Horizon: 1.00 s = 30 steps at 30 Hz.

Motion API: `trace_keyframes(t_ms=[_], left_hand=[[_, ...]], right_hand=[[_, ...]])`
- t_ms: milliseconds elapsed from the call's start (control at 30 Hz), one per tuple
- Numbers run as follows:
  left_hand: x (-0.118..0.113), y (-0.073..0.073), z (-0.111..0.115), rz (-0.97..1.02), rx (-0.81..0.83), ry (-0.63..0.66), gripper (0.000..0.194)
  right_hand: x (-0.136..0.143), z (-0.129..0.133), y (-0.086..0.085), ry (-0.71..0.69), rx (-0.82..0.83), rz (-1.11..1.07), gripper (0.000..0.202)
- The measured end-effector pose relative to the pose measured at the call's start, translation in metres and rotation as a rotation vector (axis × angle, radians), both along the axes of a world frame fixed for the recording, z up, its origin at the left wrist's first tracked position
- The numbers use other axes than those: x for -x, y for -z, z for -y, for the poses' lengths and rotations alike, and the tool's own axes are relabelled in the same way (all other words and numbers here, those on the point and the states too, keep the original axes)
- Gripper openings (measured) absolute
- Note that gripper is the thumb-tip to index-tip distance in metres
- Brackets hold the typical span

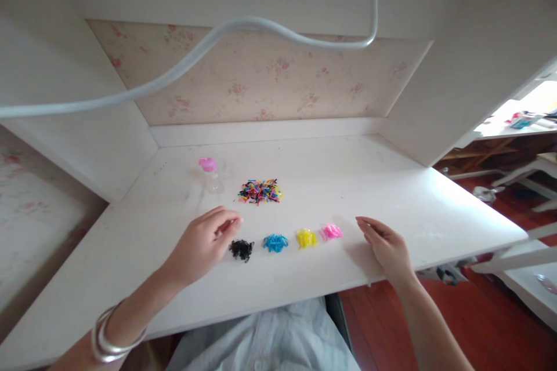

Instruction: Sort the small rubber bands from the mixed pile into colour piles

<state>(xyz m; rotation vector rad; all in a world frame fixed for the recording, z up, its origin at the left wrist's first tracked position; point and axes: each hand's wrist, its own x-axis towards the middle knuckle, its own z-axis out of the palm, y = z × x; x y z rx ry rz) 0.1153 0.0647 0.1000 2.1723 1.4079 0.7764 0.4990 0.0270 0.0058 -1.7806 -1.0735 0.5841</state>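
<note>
On the white desk (pixel 300 272), toward the middle, a mixed heap of small elastic bands (pixel 260 191), with black, blue, yellow, pink and red strands tangled together; nearer the front edge, four smaller piles in a loose row, each of a single colour; from left to right, black elastic bands (pixel 241 250), blue elastic bands (pixel 275 243), yellow elastic bands (pixel 307 238) and pink elastic bands (pixel 331 232), with the last two closest to each other.

Just left of the black pile and in front of the mixed heap, the left hand (pixel 204 240), curled inward, with thumb and forefinger nearly together at the tips; cannot tell whether pinching a band or bare; around the wrist, silver bangles (pixel 100 341). Right of the pink pile and apart from it, near the front edge, the right hand (pixel 389 246), loosely bent, with thumb and fingers drawn close together and pointing toward the row; again, cannot tell whether gripping anything.

Behind and left of the mixed heap, a clear bottle (pixel 214 183) with a pink cap (pixel 208 164) on top; at the back, a floral wallpaper panel (pixel 261 84); across the upper part of the view, a white cable (pixel 183 66); below the front edge, pale grey-blue clothing (pixel 261 339); to the right, red-brown wooden flooring (pixel 439 313).
</note>
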Motion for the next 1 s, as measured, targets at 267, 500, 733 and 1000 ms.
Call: trace_keyframes(t_ms=[267,500,733,1000], left_hand=[[0.101,0.068,0.050,0.093,0.234,-0.526,0.039],[0.107,0.082,0.052,0.204,0.213,-0.536,0.040],[0.111,0.084,0.054,0.240,0.246,-0.495,0.041],[0.109,0.081,0.054,0.237,0.256,-0.457,0.041]], right_hand=[[0.067,-0.039,-0.066,-0.410,0.063,0.362,0.039],[0.139,-0.092,-0.071,-0.572,0.233,0.814,0.033],[0.171,-0.119,-0.048,-0.557,0.351,0.990,0.039],[0.171,-0.127,-0.039,-0.526,0.356,1.002,0.039]])
